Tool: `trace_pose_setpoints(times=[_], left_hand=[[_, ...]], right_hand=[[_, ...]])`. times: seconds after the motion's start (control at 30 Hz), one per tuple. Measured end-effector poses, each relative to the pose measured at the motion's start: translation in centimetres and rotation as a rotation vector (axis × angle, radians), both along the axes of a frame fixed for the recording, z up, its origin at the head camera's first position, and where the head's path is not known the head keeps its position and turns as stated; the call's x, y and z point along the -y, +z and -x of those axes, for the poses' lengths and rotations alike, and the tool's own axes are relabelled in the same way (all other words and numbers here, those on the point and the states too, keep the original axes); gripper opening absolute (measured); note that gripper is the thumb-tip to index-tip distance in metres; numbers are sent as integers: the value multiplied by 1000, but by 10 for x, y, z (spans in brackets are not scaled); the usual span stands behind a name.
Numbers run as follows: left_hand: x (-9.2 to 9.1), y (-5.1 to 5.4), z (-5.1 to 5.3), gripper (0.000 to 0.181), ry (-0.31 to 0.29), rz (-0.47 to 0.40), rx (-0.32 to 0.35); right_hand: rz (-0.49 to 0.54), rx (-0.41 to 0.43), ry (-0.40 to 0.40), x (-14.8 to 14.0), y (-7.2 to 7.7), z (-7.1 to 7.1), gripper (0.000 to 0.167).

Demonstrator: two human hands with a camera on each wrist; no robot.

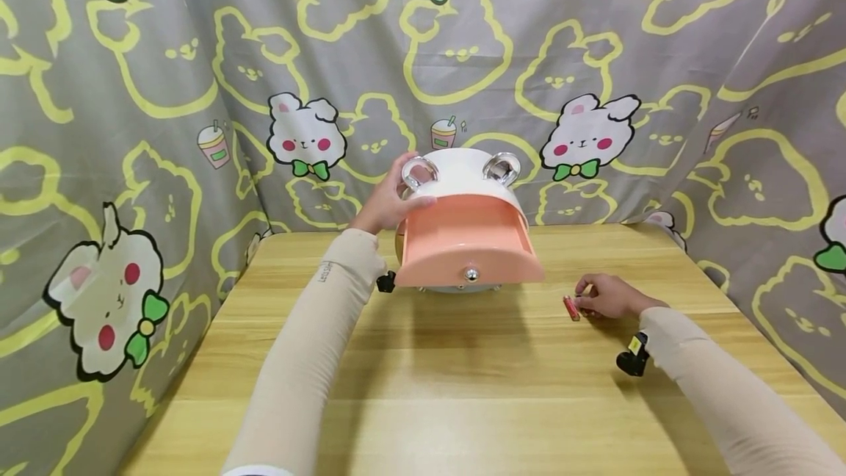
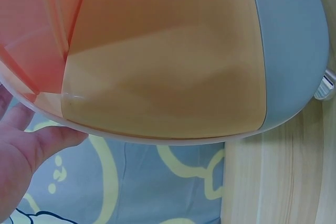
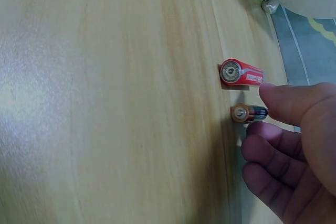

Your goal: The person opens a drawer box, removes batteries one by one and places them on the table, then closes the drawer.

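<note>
A rounded storage box (image 1: pixel 460 171) with a white top and two silver ring ears stands on the table. Its orange-pink drawer (image 1: pixel 436 267), fitted with a silver knob, is pulled out at the front. My left hand (image 1: pixel 395 198) grips the box's upper left side; in the left wrist view the thumb lies along the rim. My right hand (image 1: pixel 611 297) is low over the table, right of the box. Its thumb and index finger pinch the far end of a copper-and-dark battery (image 3: pixel 248 113). A red battery (image 3: pixel 242 72) lies beside it, close to the thumb.
The wooden table (image 1: pixel 429 402) stretches in front of the box. A grey curtain (image 1: pixel 370 42) with yellow outlines and white rabbits hangs behind and on both sides. Black wrist devices, such as the right one (image 1: pixel 633 358), stick out from the sleeves.
</note>
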State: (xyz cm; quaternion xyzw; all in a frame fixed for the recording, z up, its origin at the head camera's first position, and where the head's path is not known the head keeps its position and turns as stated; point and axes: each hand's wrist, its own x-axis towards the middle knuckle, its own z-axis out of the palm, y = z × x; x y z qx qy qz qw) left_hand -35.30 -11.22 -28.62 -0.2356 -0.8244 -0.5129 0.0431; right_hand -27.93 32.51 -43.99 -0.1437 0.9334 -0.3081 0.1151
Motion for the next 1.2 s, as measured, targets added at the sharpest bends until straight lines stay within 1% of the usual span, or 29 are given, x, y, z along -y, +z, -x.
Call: trace_pose_setpoints(times=[0.3, 0.47, 0.7, 0.83, 1.07, 1.2], left_hand=[[0, 1, 0, 93, -4, -14, -16], [1, 2, 0, 93, -5, -13, -22], [-3, 30, -35, 91, -34, -8, 34], [-4, 28, -33, 91, -29, 0, 32], [-2, 5, -4, 94, -9, 0, 9], [-2, 1, -1, 94, 5, 3, -9]], right_hand=[[1, -43, 15, -1, 8, -2, 18], [-5, -69, 16, -2, 12, -2, 16], [0, -90, 24, -2, 15, -4, 17], [23, -109, 48, 2, 18, -7, 16], [99, -68, 46, 14, 28, -14, 15], [152, -56, 47, 24, 36, -19, 15]])
